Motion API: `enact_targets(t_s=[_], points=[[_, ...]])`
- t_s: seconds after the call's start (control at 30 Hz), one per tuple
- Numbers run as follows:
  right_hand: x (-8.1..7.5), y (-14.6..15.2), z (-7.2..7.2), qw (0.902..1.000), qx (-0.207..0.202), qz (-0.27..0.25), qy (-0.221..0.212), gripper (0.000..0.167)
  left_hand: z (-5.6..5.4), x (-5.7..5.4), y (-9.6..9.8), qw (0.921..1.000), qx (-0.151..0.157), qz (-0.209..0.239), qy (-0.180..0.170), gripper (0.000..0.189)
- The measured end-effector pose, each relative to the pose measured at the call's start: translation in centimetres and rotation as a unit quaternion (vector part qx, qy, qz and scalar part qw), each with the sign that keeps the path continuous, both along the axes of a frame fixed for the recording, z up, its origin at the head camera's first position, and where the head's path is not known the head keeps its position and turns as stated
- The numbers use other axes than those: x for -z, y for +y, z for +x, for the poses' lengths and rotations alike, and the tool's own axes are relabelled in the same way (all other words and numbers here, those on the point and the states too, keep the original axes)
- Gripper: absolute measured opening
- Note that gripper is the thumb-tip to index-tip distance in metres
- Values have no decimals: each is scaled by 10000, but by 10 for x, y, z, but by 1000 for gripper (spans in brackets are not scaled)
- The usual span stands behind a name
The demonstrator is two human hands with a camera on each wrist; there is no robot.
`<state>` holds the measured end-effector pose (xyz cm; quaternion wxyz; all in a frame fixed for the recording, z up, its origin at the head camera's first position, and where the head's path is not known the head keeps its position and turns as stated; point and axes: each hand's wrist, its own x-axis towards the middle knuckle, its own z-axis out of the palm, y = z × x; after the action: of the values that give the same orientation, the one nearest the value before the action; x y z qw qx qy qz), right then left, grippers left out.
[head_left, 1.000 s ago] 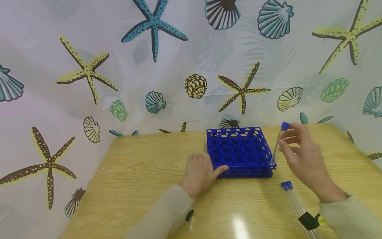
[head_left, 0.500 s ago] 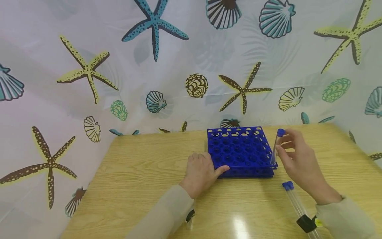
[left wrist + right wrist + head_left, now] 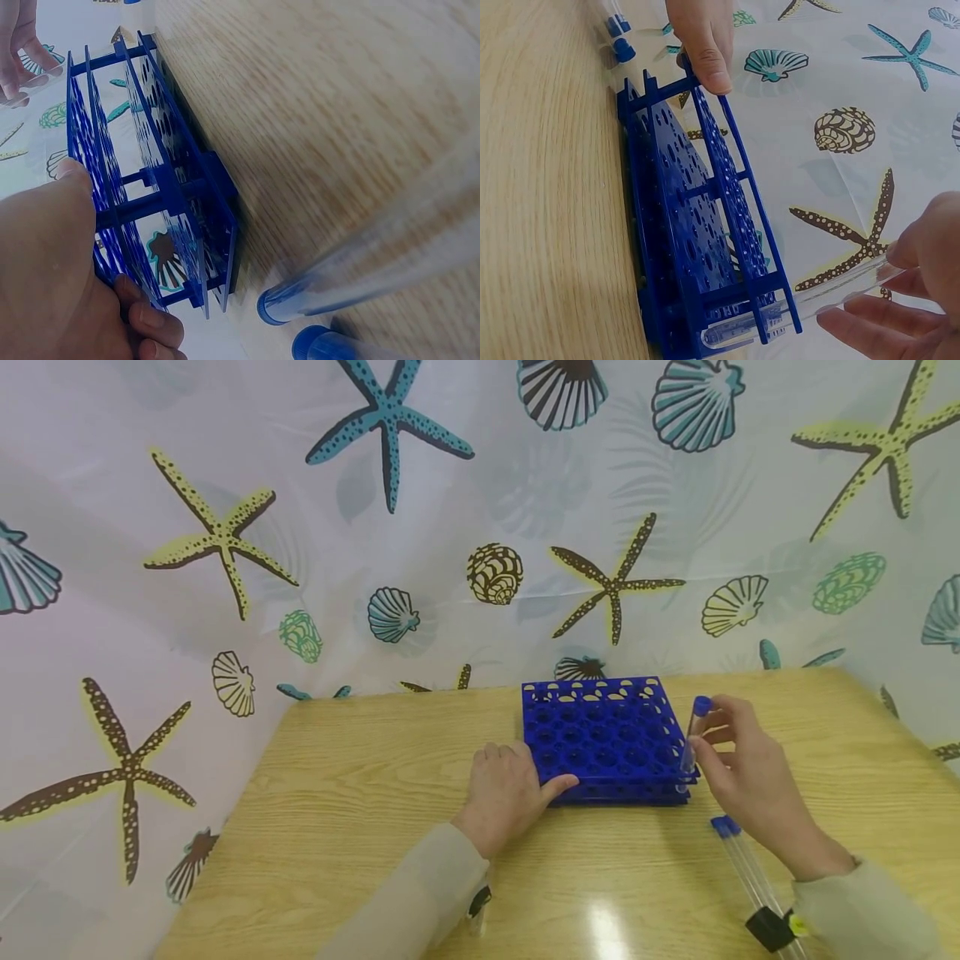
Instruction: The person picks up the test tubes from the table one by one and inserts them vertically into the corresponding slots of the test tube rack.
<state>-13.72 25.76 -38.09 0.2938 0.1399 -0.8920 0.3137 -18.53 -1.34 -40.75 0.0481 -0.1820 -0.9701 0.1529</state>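
Observation:
A blue test tube rack (image 3: 596, 735) with several rows of round holes stands on the table. My left hand (image 3: 504, 789) grips its near left corner, thumb over the top front edge, fingers curled round the side in the left wrist view. My right hand (image 3: 757, 777) pinches a clear test tube (image 3: 688, 752) with a blue cap (image 3: 702, 704) between thumb and fingers. The tube leans slightly at the rack's near right corner. In the right wrist view, the rounded lower end of the tube (image 3: 731, 330) passes through the top plate and reaches the lower tier.
Clear tubes with blue caps (image 3: 726, 827) lie on the wooden table (image 3: 360, 777) near my right forearm. Two more capped tubes (image 3: 352, 281) lie beside my left wrist. A sea-patterned cloth (image 3: 420, 543) hangs behind the table.
My right hand has moved down and a little left with the test tube, whose lower end has sunk into the rack's corner hole. The left hand has kept its grip on the rack.

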Motion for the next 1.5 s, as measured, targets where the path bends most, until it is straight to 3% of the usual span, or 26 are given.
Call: enact_targets(t_s=[0.4, 0.77, 1.2, 1.5], points=[[-1, 2, 1, 9999, 66, 105, 20, 47, 0, -2, 2, 9999, -52, 148, -71, 84], [-4, 2, 2, 9991, -28, 278, -316, 36, 1, -1, 2, 9999, -40, 146, -20, 83], [-6, 8, 6, 9933, 55, 214, -1131, 23, 2, -3, 0, 9999, -35, 90, -47, 83], [2, 21, 13, 9821, 27, 395, -1840, 31, 1, -1, 1, 9996, -50, 274, -61, 84]])
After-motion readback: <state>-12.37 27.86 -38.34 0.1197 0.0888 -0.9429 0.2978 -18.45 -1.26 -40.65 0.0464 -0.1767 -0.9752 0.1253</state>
